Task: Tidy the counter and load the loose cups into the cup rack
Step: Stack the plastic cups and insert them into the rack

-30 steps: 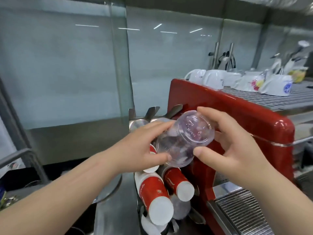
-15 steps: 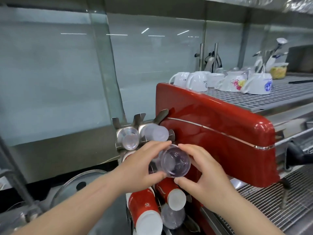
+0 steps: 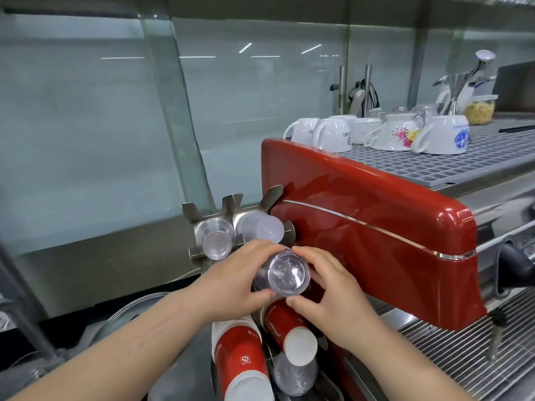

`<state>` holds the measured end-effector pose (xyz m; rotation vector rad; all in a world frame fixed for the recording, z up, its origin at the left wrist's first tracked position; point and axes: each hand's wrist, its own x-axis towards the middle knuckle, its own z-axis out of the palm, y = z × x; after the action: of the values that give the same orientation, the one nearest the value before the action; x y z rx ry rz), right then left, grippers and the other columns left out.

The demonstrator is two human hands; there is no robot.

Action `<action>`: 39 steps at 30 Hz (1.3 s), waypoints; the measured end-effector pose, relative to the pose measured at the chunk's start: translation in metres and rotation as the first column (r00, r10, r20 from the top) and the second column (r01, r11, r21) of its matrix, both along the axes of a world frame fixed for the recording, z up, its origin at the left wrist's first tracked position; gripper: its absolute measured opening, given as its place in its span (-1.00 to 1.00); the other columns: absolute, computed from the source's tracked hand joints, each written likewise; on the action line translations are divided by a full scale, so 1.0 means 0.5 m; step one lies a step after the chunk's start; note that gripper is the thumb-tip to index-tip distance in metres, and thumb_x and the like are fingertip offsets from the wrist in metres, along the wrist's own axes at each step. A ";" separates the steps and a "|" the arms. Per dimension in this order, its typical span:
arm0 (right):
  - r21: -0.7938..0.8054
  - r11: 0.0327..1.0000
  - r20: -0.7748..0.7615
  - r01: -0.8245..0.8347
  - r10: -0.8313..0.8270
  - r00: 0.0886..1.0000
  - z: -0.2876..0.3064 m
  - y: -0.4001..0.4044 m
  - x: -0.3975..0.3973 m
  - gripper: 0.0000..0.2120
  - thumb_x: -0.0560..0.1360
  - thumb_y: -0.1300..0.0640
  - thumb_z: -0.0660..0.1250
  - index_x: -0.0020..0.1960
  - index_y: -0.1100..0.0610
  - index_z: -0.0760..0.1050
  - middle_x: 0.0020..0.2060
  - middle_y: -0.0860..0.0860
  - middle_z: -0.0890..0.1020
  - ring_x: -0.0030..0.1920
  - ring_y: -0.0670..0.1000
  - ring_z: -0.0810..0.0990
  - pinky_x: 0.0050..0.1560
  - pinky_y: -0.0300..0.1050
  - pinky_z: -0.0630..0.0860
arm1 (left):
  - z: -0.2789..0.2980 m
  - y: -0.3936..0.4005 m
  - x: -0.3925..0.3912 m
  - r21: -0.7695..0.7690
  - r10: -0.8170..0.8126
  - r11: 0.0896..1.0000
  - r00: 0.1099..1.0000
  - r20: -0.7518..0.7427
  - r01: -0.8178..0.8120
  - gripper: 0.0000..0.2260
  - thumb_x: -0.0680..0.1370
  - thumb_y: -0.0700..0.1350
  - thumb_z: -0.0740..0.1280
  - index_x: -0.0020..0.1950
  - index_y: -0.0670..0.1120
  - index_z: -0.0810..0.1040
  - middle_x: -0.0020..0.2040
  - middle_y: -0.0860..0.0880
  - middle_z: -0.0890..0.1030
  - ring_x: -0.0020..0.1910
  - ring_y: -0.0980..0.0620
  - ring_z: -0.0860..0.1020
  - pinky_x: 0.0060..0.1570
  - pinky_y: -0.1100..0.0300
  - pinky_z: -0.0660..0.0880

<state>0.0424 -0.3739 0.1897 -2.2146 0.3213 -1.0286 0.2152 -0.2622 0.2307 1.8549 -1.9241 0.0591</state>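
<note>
A steel cup rack [image 3: 231, 202] stands beside the red espresso machine, its slots facing me. Both hands hold a clear plastic cup [image 3: 285, 274], base towards me, at a middle slot on the rack's right side. My left hand [image 3: 231, 280] grips it from the left and my right hand [image 3: 327, 287] from the right. Above sit a clear cup stack [image 3: 214, 240] and a frosted cup stack [image 3: 265, 228]. Below sit two red paper cup stacks [image 3: 241, 360] [image 3: 289, 332] and another clear cup stack [image 3: 295, 374]. The slot behind my hands is hidden.
The red espresso machine [image 3: 376, 247] fills the right, with white mugs [image 3: 333, 136] upside down on its top grate and a drip grate [image 3: 463, 342] below. A glass panel [image 3: 173, 111] rises behind the rack. A glass lid [image 3: 127, 311] lies lower left.
Both hands have carried the clear cup down from in front of the machine's top edge to the rack's middle slot, turning its base towards me.
</note>
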 end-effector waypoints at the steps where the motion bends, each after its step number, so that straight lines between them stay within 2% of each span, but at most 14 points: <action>1: 0.003 1.000 0.002 -0.005 0.005 1.000 -0.001 -0.002 0.003 -0.26 0.32 0.18 0.50 0.25 -0.45 0.29 0.23 -0.38 0.41 0.32 -0.20 0.45 0.30 -0.21 0.44 | 0.002 -0.001 0.001 0.006 0.000 1.000 1.000 0.006 0.000 -0.43 0.43 0.15 0.32 0.42 0.19 0.28 0.29 0.27 0.38 0.35 0.32 0.31 0.35 0.25 0.35; 5: 0.004 1.000 0.007 -0.012 0.012 1.000 -0.004 -0.008 0.012 -0.28 0.32 0.18 0.50 0.25 -0.40 0.30 0.23 -0.38 0.40 0.33 -0.20 0.44 0.31 -0.22 0.43 | 0.005 -0.003 0.006 0.028 0.019 0.999 1.000 0.016 -0.020 -0.42 0.46 0.03 0.39 0.44 0.19 0.28 0.28 0.28 0.36 0.32 0.40 0.28 0.29 0.48 0.24; 10: 0.016 1.000 -0.001 -0.024 0.024 1.000 -0.015 -0.021 0.023 -0.33 0.34 0.13 0.51 0.30 -0.31 0.33 0.24 -0.35 0.40 0.32 -0.20 0.44 0.31 -0.20 0.44 | 0.002 -0.002 0.008 0.065 0.058 0.996 0.998 0.034 -0.060 -0.38 0.42 0.20 0.28 0.47 0.29 0.18 0.32 0.25 0.32 0.32 0.33 0.32 0.29 0.36 0.34; 15: 0.019 1.000 -0.018 0.002 -0.002 1.000 -0.035 -0.031 0.044 -0.36 0.34 0.10 0.49 0.29 -0.30 0.32 0.23 -0.32 0.39 0.29 -0.18 0.47 0.29 -0.19 0.45 | 0.003 -0.011 0.017 0.099 0.096 0.989 0.987 0.127 -0.109 -0.37 0.50 0.05 0.40 0.51 0.18 0.21 0.40 0.18 0.36 0.31 0.34 0.30 0.25 0.50 0.22; 18: 0.032 0.999 -0.056 0.017 -0.016 0.998 -0.048 -0.039 0.061 -0.37 0.35 0.11 0.47 0.35 -0.18 0.34 0.24 -0.23 0.40 0.27 -0.19 0.46 0.30 -0.20 0.44 | 0.009 -0.022 0.019 0.128 0.126 0.980 0.976 0.176 -0.150 -0.44 0.51 0.04 0.38 0.47 0.15 0.27 0.40 0.15 0.41 0.36 0.22 0.37 0.27 0.36 0.29; 21: 0.033 0.999 -0.103 0.032 -0.029 0.994 -0.058 -0.045 0.075 -0.38 0.39 0.12 0.44 0.39 -0.08 0.32 0.27 -0.18 0.39 0.25 -0.24 0.42 0.30 -0.27 0.38 | 0.011 -0.038 0.025 0.171 0.141 0.968 0.965 0.220 -0.181 -0.49 0.50 0.01 0.37 0.43 0.14 0.32 0.36 0.14 0.46 0.34 0.17 0.41 0.26 0.31 0.34; 23: 0.026 0.999 -0.135 0.044 -0.040 0.990 -0.066 -0.049 0.086 -0.38 0.41 0.12 0.43 0.41 -0.03 0.31 0.30 -0.13 0.38 0.25 -0.22 0.41 0.30 -0.34 0.34 | 0.010 -0.050 0.029 0.208 0.152 0.957 0.963 0.225 -0.199 -0.55 0.49 0.01 0.36 0.36 0.13 0.39 0.29 0.13 0.52 0.28 0.14 0.46 0.24 0.21 0.43; 27: 0.012 0.998 -0.189 0.067 -0.063 0.980 -0.076 -0.054 0.104 -0.40 0.44 0.07 0.43 0.43 0.04 0.29 0.34 -0.06 0.37 0.29 -0.14 0.42 0.25 -0.47 0.26 | 0.008 -0.073 0.039 0.272 0.174 0.933 0.958 0.229 -0.235 -0.68 0.45 0.03 0.33 0.20 0.08 0.50 0.11 0.10 0.61 0.11 0.07 0.56 0.09 0.05 0.53; 33: -0.100 0.989 -0.317 0.110 -0.136 0.939 -0.077 -0.051 0.123 -0.38 0.49 0.15 0.33 0.48 0.10 0.19 0.41 0.04 0.31 0.35 0.05 0.41 0.29 -0.20 0.36 | 0.003 -0.076 0.044 0.357 0.196 0.898 0.960 0.199 -0.257 -0.76 0.44 0.09 0.30 0.07 0.07 0.51 0.00 0.10 0.61 -0.02 0.08 0.56 0.03 0.04 0.54; 39: -0.130 0.984 -0.377 0.122 -0.163 0.912 -0.073 -0.048 0.127 -0.34 0.47 0.18 0.34 0.50 0.11 0.16 0.41 0.06 0.30 0.36 0.08 0.41 0.31 -0.13 0.39 | 0.008 -0.071 0.037 0.389 0.219 0.880 0.959 0.179 -0.274 -0.73 0.46 0.09 0.28 0.10 0.03 0.52 0.01 0.06 0.62 0.00 0.04 0.57 0.04 0.00 0.54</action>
<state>0.1061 -0.3980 0.1534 -2.5166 0.6252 -0.6832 0.2337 -0.2977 0.2345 2.4262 -1.8776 -0.1619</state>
